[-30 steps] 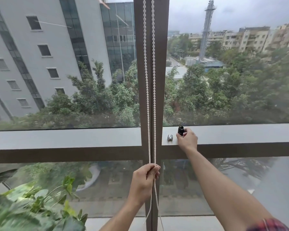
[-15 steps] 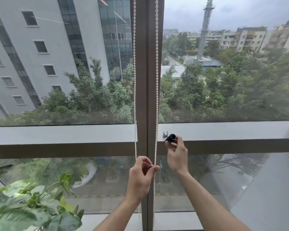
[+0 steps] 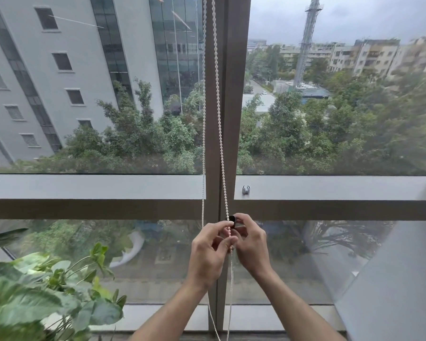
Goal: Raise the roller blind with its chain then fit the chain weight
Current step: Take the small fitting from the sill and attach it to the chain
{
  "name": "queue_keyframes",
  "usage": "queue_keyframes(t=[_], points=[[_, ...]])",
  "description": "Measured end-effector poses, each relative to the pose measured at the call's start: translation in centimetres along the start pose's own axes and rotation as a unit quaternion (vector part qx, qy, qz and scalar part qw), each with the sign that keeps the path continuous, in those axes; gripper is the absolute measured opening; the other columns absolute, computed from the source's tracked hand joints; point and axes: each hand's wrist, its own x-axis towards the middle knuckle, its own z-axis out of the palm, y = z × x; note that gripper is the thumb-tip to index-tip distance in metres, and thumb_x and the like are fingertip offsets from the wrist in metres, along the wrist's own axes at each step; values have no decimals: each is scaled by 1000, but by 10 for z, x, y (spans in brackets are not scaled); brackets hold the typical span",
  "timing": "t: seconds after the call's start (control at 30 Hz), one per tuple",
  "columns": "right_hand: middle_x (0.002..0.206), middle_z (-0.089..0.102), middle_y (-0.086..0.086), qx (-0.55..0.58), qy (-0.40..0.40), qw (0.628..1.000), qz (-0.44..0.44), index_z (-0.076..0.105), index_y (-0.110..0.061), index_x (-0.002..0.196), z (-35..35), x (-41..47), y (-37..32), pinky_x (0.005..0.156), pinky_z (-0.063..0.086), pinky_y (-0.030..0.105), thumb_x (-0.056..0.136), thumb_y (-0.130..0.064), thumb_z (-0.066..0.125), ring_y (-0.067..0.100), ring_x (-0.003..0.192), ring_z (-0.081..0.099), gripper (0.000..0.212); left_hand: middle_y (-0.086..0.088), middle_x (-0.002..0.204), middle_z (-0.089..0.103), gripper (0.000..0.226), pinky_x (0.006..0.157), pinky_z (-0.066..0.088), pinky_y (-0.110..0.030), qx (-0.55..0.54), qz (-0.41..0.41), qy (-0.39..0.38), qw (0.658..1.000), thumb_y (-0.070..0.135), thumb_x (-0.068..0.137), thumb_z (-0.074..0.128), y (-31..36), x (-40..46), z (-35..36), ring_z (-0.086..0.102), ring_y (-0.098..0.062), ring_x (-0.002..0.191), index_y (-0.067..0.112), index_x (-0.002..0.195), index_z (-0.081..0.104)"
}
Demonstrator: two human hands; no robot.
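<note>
A white bead chain (image 3: 220,134) hangs in two strands down the brown window post (image 3: 234,107). My left hand (image 3: 208,252) pinches the right strand between thumb and fingers, just below the horizontal frame bar. My right hand (image 3: 250,244) holds a small black chain weight (image 3: 232,220) against that same strand, right above my left fingertips. The two hands touch each other in front of the post. The blind itself is out of view above.
A small silver clip part (image 3: 245,190) sits on the grey window ledge (image 3: 330,187) right of the post. A leafy green plant (image 3: 42,296) fills the lower left. A grey wall panel (image 3: 399,279) stands at the lower right.
My right hand lifted the black weight off the ledge and brought it down left to the chain. My left hand kept its grip on the chain, and the strands swung apart, then closer.
</note>
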Motion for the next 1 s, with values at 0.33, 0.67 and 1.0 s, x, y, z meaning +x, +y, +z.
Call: queue_keyframes(t=[0.33,0.67,1.0], points=[[94,72,-8,38,-7,999,-34,65,-26,107,-4,-13,-13,68,56,21,80,-20,62,4,77,71,28,11,108,56,39,68,60,-36,51,23,-16,998,6,83,75,21,4,-11,67,-15,64,25,116,67],[99,73,-4,27,11,995,-95,69,-14,111,-2,-24,-25,76,54,22,92,-23,63,6,89,69,22,19,105,62,35,67,49,-15,104,32,-16,994,29,79,78,33,2,-21,59,-8,63,29,114,70],[102,75,2,73,-10,996,-41,67,-11,115,5,-38,-21,79,59,42,93,-15,67,13,92,73,23,12,113,72,45,82,56,-25,-20,-66,-72,995,21,78,81,33,-4,-29,64,-3,107,33,119,67]])
